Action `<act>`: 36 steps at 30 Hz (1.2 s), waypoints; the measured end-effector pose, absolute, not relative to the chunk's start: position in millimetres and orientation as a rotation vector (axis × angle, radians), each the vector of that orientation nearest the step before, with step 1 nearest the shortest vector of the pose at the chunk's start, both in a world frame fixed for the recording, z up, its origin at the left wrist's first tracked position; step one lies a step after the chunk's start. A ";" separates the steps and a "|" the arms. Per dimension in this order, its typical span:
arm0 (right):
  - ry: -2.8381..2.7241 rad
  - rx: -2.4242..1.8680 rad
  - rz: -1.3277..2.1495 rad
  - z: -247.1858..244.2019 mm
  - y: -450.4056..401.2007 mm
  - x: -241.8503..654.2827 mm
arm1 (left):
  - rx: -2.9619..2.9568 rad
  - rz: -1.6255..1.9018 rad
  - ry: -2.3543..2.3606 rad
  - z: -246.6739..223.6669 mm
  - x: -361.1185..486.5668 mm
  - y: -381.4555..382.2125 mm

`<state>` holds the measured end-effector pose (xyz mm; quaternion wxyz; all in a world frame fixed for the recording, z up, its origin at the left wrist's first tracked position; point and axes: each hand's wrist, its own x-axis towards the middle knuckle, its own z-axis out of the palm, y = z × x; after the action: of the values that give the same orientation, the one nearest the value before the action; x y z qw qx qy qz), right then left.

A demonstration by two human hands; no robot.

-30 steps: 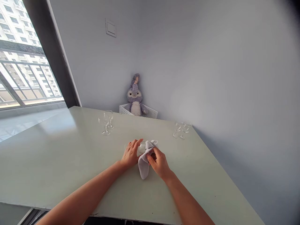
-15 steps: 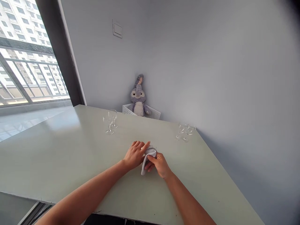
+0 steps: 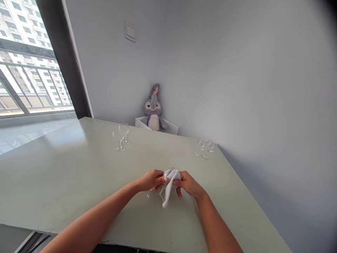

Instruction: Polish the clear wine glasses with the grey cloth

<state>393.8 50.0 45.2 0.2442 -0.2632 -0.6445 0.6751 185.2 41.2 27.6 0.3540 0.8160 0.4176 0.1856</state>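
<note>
Your left hand (image 3: 154,180) comes in from seven o'clock, thumb uppermost, gripping a clear glass (image 3: 149,192) mostly hidden behind it; your right hand (image 3: 190,184), from five o'clock, pinches the white cloth (image 3: 171,182) around that glass, above the table (image 3: 131,211). No readable writing.

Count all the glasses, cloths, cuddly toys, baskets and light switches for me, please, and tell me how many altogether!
Stemmed glasses: 5 (2 standing at left, 2 at right, 1 partly covered by the cloth)
Light grey cloth: 1
Purple plush bunny: 1
White basket: 1
Light switch: 1
Total: 9
</note>
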 end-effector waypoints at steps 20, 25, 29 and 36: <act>-1.492 -0.873 1.705 34.3 51.8 382.4 | 2.130 0.640 1.293 40.1 171.3 45.7; -1.245 -0.872 1.730 18.2 57.1 374.1 | 2.608 0.937 1.459 34.8 176.7 45.6; -1.585 -0.820 1.740 26.7 51.1 378.7 | 2.122 0.756 1.421 36.0 171.5 46.9; -1.878 -0.799 1.469 42.3 45.8 386.9 | 1.387 0.474 0.839 42.7 159.0 52.8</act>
<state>386.9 45.8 42.3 0.3084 -0.3022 -0.7106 0.5556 159.0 52.8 42.7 0.6642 0.6138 0.3715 0.2099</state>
